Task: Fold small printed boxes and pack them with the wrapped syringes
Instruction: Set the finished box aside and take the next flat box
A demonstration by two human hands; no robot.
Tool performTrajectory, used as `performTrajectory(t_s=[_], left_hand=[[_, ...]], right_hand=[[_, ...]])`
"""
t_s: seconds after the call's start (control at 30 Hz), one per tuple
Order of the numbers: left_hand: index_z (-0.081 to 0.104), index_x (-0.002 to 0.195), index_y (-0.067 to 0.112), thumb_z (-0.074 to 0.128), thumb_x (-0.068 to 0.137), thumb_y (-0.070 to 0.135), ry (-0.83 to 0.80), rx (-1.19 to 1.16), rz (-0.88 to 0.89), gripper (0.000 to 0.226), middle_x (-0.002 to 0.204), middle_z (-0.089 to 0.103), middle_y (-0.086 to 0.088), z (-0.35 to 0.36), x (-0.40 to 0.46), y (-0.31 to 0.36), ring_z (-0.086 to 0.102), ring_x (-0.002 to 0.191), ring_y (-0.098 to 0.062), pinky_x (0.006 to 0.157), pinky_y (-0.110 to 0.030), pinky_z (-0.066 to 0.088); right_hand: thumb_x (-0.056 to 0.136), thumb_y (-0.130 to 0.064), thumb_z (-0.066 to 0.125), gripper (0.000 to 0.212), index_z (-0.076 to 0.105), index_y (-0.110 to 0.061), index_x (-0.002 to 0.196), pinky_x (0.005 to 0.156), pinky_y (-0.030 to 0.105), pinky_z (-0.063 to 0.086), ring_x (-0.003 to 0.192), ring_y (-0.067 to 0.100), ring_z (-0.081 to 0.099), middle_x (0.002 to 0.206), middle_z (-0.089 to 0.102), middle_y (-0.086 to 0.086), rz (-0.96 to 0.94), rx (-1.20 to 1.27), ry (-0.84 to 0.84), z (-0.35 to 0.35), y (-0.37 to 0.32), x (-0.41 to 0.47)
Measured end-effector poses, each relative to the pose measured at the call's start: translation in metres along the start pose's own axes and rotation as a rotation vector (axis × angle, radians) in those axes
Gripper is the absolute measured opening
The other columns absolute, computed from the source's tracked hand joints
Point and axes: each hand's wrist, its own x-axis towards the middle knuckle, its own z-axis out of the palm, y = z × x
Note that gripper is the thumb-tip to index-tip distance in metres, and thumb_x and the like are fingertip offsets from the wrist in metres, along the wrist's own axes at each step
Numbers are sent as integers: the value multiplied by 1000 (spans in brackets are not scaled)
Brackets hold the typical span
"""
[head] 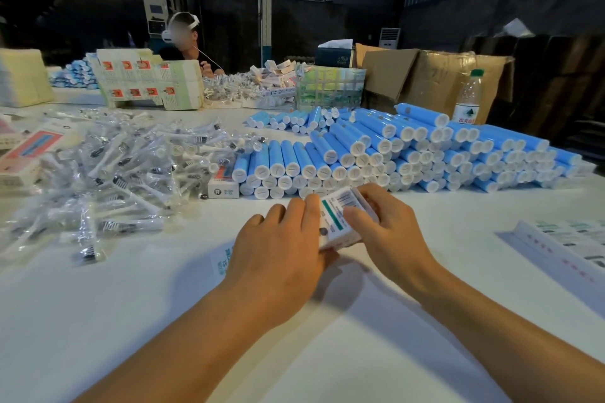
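Observation:
A small white printed box (334,222) with a green stripe and a barcode sits between both hands near the middle of the white table (163,321). My left hand (281,249) holds its left side, fingers curled along the edge. My right hand (383,226) grips its right side, thumb pressed on the printed face. A big heap of clear-wrapped syringes (124,167) lies to the left. A folded box (223,188) stands at the heap's right edge. Part of a flat box blank (221,260) shows under my left hand.
Stacked blue tubes with white caps (393,150) fill the table behind my hands. Flat printed blanks (566,242) lie at the right edge, more boxes (29,154) at the left. Another person (186,42) sits across the table. Cardboard cartons (435,78) and a water bottle (468,98) stand far right.

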Motion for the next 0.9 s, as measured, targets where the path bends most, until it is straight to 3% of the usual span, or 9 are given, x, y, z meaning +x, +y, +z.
performTrajectory(t_s=[0.1, 0.23, 0.3, 0.37, 0.5, 0.63, 0.73, 0.9], left_hand=[[-4, 144, 18, 17, 92, 61, -17, 16, 15, 71, 139, 29, 1, 1, -1, 1, 39, 117, -19, 87, -32, 35], [-2, 144, 17, 18, 92, 61, -32, 47, -12, 71, 138, 31, 0, 3, 0, -2, 39, 117, -20, 88, -32, 34], [-2, 144, 17, 22, 94, 58, -46, 55, -18, 69, 139, 30, 0, 4, 0, -5, 38, 118, -21, 90, -33, 33], [-1, 144, 17, 25, 95, 56, -40, 49, -36, 68, 139, 30, 1, 4, 0, -9, 37, 117, -20, 90, -32, 32], [5, 146, 16, 28, 93, 55, -10, 33, -62, 70, 142, 29, 2, 1, 1, -11, 37, 120, -19, 91, -31, 31], [14, 147, 14, 37, 92, 55, -19, -2, -61, 73, 141, 35, 0, -2, 1, -11, 41, 119, -21, 91, -32, 34], [32, 143, 10, 52, 87, 52, 12, -34, -59, 72, 131, 49, -5, -6, 1, -11, 50, 110, -25, 85, -36, 41], [18, 146, 15, 38, 91, 56, 23, -14, -36, 72, 139, 37, 0, -2, 1, -13, 41, 118, -21, 92, -32, 34]], right_hand=[[86, -34, 50, 16, 58, -23, 95, 54, 25, 53, 75, 5, 65, 86, 67, -9, -58, -188, -39, 2, 1, -4], [99, -32, 42, 20, 55, -22, 109, 72, 45, 54, 82, 18, 66, 94, 68, -1, -72, -293, -115, 12, 6, -9], [96, -42, 42, 26, 54, -28, 115, 79, 40, 55, 89, 14, 67, 100, 69, -6, -61, -184, -172, 14, 4, -11], [95, -46, 41, 28, 59, -30, 110, 82, 31, 55, 94, 13, 68, 101, 71, -6, 40, 77, -203, 13, 2, -9], [98, -23, 40, 27, 66, -20, 104, 78, 28, 57, 97, 19, 68, 99, 73, 6, 190, 473, -179, 7, -2, 0], [99, -5, 36, 49, 78, -23, 80, 73, 27, 57, 90, 20, 70, 92, 74, 7, 194, 578, -145, 5, -2, 0], [96, -1, 34, 53, 78, -23, 80, 70, 28, 56, 90, 22, 70, 93, 73, 11, 186, 620, -144, 5, -2, 2], [96, 1, 34, 52, 78, -23, 83, 69, 28, 57, 89, 22, 71, 93, 74, 9, 178, 604, -129, 5, 0, 3]])
